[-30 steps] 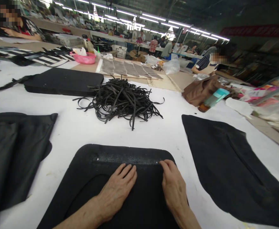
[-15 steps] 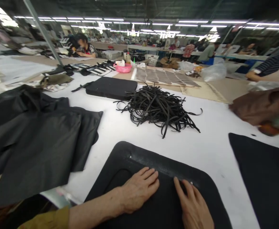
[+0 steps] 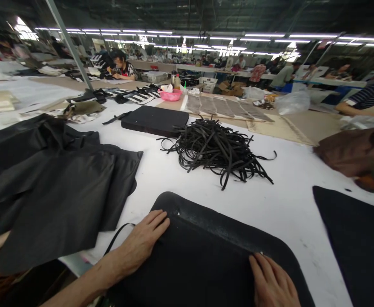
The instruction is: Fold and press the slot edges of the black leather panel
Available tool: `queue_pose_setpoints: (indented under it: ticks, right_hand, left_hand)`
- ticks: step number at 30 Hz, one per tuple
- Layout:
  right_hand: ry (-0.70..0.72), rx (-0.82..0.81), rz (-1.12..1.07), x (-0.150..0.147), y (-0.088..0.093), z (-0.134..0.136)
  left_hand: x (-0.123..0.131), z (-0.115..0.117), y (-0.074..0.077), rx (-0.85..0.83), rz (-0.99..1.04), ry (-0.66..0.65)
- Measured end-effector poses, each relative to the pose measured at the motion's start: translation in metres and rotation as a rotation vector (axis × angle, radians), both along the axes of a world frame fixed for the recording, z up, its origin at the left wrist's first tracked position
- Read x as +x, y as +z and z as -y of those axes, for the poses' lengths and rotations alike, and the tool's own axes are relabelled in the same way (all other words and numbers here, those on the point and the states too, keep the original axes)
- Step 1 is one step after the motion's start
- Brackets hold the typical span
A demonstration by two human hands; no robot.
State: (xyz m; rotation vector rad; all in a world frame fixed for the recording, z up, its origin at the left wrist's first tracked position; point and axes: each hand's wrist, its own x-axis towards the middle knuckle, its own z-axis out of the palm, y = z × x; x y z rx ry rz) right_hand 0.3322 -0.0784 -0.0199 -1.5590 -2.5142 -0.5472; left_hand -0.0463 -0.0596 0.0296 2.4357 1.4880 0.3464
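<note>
A large black panel [image 3: 202, 264] with rounded corners lies on the white tabletop [image 3: 161, 175] in front of me. My left hand [image 3: 144, 238] rests on its upper left part, palm down, fingers extended. Near the right end of a raised seam, my right hand [image 3: 272, 279] touches the panel with its fingers stretched out, and the frame's lower edge cuts it off. Left of my left hand, a thin black strip [image 3: 118, 234] curves out past the panel. Beyond the panel sits a tangled heap of narrow black strips [image 3: 219, 147].
Black sheets [image 3: 62, 187] cover the left side. A stack of black panels [image 3: 155, 119] and a pink basket [image 3: 170, 94] stand farther back. At right are another black panel [image 3: 356, 238] and brown material [image 3: 356, 149]. People work in the background.
My left hand has moved left across the panel to its upper left part. My right hand has shifted slightly right and down. A thin black strip now shows at the panel's left.
</note>
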Motion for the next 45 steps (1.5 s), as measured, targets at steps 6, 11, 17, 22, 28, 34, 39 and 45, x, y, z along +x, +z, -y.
queue_pose_setpoints:
  ticks: [6, 11, 17, 22, 28, 34, 39, 45]
  right_hand:
    - [-0.129, -0.406, -0.691, -0.053, 0.053, 0.002]
    - [0.061, -1.165, -1.503, -0.132, 0.107, 0.0]
    - [-0.111, -1.336, -1.704, -0.145, 0.098, -0.001]
    - [-0.255, -1.359, -1.542, -0.122, 0.096, -0.002]
    - [-0.224, -1.31, -1.509, -0.11, 0.092, -0.008]
    - [-0.298, -1.194, -1.34, -0.104, 0.091, -0.011]
    - [-0.297, -1.138, -1.266, -0.099, 0.093, -0.017]
    - [-0.316, -1.111, -1.222, -0.092, 0.093, -0.024]
  left_hand:
    - [0.034, 0.007, 0.061, -0.322, 0.821, 0.258]
    - [0.104, -0.001, 0.096, -0.697, 1.544, 0.166]
    - [0.122, -0.017, 0.076, -0.801, 1.742, 0.219]
    - [0.098, -0.02, 0.054, -0.847, 1.452, 0.299]
    - [0.077, -0.025, 0.045, -1.057, 1.393, 0.261]
    - [0.07, -0.031, 0.037, -1.046, 1.423, 0.29]
    - [0.069, -0.035, 0.037, -0.946, 1.216, 0.306]
    - [0.069, -0.04, 0.042, -0.789, 0.968, 0.295]
